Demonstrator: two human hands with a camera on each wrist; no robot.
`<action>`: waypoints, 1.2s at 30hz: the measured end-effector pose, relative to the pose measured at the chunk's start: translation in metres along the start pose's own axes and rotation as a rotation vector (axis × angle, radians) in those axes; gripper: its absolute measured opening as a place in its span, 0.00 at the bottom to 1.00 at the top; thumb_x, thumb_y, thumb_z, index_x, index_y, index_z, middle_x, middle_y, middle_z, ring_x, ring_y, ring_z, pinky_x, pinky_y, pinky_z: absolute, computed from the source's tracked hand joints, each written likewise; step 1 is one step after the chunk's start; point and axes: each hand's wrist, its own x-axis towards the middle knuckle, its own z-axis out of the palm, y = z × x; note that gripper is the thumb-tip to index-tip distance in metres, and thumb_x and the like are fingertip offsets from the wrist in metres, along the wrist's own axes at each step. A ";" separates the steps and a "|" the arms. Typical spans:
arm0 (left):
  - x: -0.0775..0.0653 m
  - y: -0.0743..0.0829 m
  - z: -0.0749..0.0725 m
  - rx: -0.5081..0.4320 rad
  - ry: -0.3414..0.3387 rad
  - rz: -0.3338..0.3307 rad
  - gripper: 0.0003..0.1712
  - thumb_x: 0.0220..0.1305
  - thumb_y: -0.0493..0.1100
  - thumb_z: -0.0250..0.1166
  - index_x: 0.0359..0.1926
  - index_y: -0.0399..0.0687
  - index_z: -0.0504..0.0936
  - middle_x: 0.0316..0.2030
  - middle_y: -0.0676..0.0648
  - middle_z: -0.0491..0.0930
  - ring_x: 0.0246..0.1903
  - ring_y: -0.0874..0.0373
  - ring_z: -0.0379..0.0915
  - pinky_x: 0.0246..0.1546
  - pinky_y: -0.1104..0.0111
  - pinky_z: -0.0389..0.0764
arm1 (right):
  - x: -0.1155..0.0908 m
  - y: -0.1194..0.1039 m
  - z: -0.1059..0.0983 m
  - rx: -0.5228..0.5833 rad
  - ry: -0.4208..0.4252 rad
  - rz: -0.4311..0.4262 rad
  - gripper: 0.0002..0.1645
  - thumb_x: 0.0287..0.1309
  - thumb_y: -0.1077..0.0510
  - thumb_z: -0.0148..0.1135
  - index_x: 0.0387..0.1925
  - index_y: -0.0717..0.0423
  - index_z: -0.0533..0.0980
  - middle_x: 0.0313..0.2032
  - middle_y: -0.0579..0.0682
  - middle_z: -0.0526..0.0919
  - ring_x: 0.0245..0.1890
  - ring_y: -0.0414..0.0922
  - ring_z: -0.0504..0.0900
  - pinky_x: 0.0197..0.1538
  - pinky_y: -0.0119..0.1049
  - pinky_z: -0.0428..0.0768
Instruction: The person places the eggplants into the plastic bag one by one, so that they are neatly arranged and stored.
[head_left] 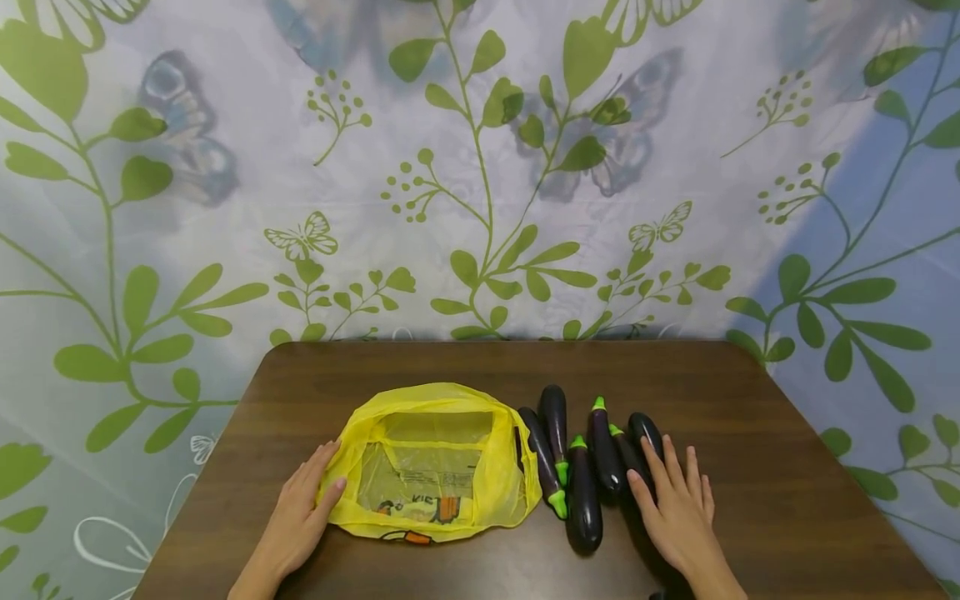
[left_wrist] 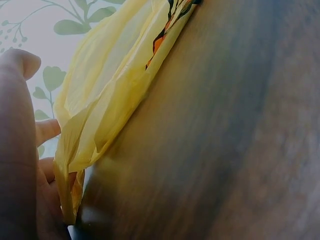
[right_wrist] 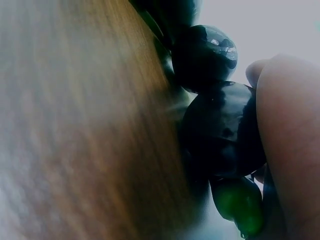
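A yellow plastic bag (head_left: 506, 492) lies spread on the table with its wide mouth facing up, showing printed lettering and orange marks. My left hand (head_left: 300, 504) touches the bag's left edge, the thumb apart from the fingers; in the left wrist view the fingertips are partly hidden behind the yellow plastic (left_wrist: 107, 105). To the bag's right lie several dark purple eggplants (head_left: 585, 508) with green stems. My right hand (head_left: 678, 517) rests with spread fingers on the rightmost eggplants (head_left: 643, 427), partly covering them. The right wrist view shows a glossy eggplant (right_wrist: 222, 130) beside the thumb.
The brown wooden table (head_left: 780, 492) has rounded far corners. Behind it hangs a pale cloth (head_left: 345, 275) printed with green leaves and butterflies. A small dark object (head_left: 657, 595) shows at the bottom edge, near the right wrist.
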 end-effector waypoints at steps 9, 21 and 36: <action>0.002 0.001 -0.003 -0.004 -0.016 0.001 0.31 0.81 0.49 0.53 0.78 0.45 0.63 0.74 0.32 0.63 0.74 0.30 0.54 0.66 0.31 0.55 | 0.001 -0.001 0.003 -0.016 0.005 -0.011 0.41 0.79 0.35 0.41 0.82 0.50 0.53 0.81 0.66 0.43 0.79 0.71 0.30 0.69 0.79 0.36; 0.002 0.002 -0.001 0.011 -0.005 0.016 0.30 0.80 0.48 0.55 0.77 0.43 0.64 0.73 0.32 0.66 0.73 0.30 0.56 0.65 0.31 0.56 | 0.002 0.000 0.002 -0.038 0.005 -0.015 0.41 0.79 0.35 0.42 0.82 0.50 0.53 0.81 0.66 0.43 0.79 0.71 0.30 0.68 0.80 0.42; 0.001 -0.004 0.009 0.063 0.112 0.090 0.29 0.76 0.39 0.59 0.75 0.44 0.69 0.71 0.35 0.69 0.71 0.30 0.60 0.65 0.37 0.65 | 0.003 0.006 0.011 0.017 0.117 -0.071 0.38 0.78 0.42 0.50 0.80 0.51 0.58 0.81 0.64 0.48 0.81 0.66 0.38 0.60 0.83 0.51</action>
